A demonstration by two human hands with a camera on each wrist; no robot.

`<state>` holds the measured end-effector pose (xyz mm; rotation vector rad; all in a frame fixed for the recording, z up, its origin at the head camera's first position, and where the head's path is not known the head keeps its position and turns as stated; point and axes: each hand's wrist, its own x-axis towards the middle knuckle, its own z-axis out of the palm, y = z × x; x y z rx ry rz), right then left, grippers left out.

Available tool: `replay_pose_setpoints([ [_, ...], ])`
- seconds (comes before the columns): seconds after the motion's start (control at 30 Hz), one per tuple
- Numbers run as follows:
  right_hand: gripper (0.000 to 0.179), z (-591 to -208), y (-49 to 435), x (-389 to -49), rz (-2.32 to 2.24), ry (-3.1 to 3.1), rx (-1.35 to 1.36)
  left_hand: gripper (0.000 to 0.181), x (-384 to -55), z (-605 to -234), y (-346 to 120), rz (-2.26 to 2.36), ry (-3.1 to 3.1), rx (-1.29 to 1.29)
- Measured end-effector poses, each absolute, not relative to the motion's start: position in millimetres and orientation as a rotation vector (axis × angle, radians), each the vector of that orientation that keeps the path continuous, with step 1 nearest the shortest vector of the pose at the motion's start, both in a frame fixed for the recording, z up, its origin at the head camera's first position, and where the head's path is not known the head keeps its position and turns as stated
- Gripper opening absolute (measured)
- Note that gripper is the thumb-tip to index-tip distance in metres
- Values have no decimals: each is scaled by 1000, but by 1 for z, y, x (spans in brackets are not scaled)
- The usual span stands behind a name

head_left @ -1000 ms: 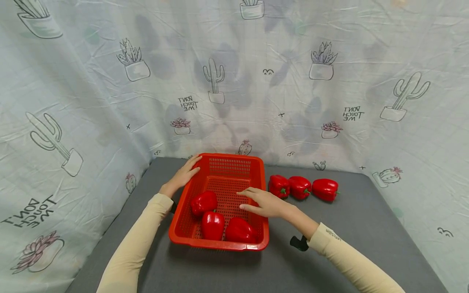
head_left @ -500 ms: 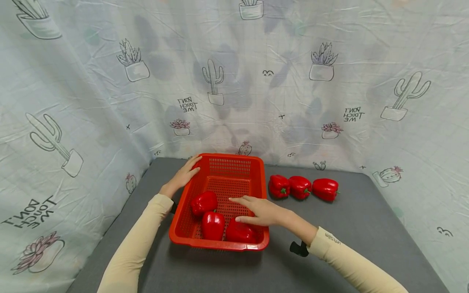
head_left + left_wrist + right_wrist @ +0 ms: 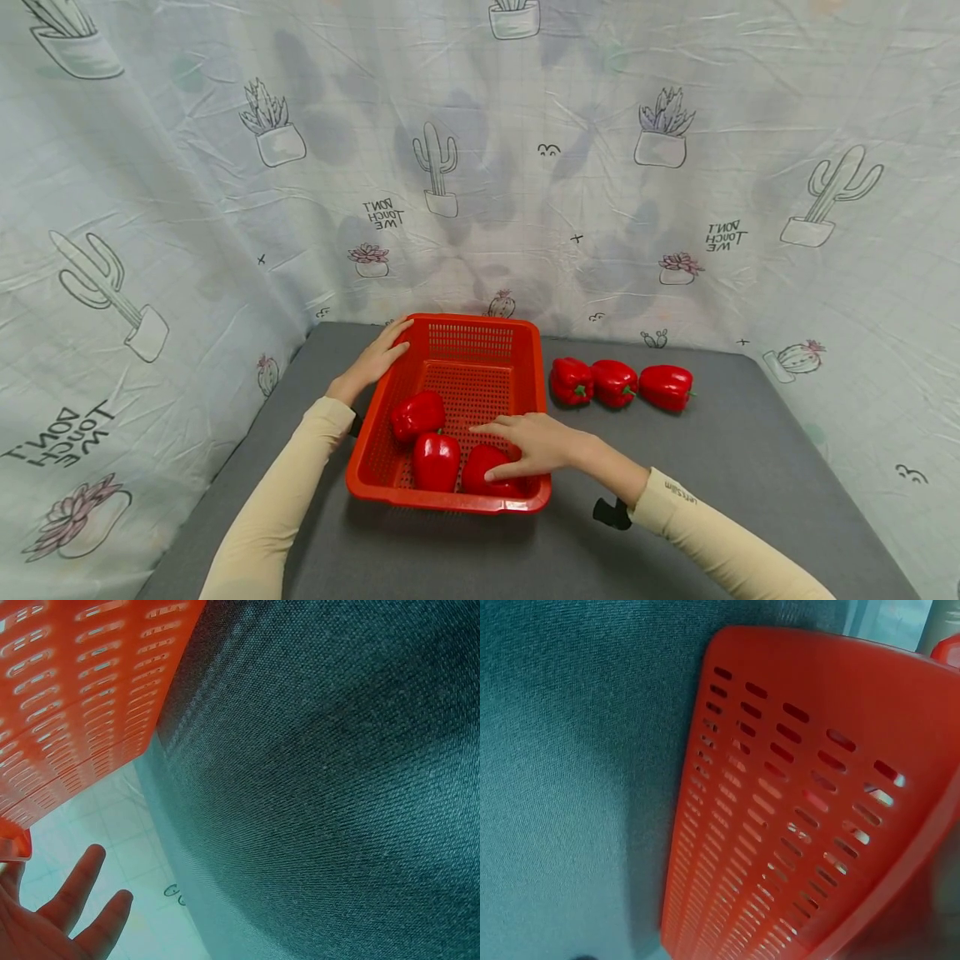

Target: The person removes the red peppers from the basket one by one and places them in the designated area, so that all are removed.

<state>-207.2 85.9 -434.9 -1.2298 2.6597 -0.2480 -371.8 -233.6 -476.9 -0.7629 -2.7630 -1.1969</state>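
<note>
My left hand (image 3: pixel 375 358) rests on the left rim of a red perforated plastic basket (image 3: pixel 442 504), thumb toward the inside. In the left wrist view, two of its fingers (image 3: pixel 79 881) stick out straight and spread beside the basket's outer wall. Over the basket's right wall reaches my right hand (image 3: pixel 540 446), its fingers extended and its thumb lying across a red bell pepper (image 3: pixel 480 471), which it partly covers. Two more bell peppers are inside, one with its stem upward (image 3: pixel 437 462) and one farther back (image 3: pixel 417 417). The right wrist view shows the basket's outer wall (image 3: pixel 780 802) but not the fingers.
To the right of the basket, three red bell peppers (image 3: pixel 572 382) lie in a row on the grey tabletop (image 3: pixel 735 450). Behind and beside the table hangs a pale curtain (image 3: pixel 495 217) printed with cacti and succulents.
My right hand has come down and nearer within the basket, from above its bare floor to over the right-hand bell pepper. The left hand and the basket have stayed put.
</note>
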Motion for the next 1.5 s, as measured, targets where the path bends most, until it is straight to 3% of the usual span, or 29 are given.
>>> replay_pose_setpoints([
  [0.73,71,-440,82,-203,-108,2648,-1339,54,-371,-482,-237,-1234,-2627,-878],
  [1.5,65,-438,79,-200,-194,2645,-1334,52,-374,-479,-235,-1185,-2730,-798],
])
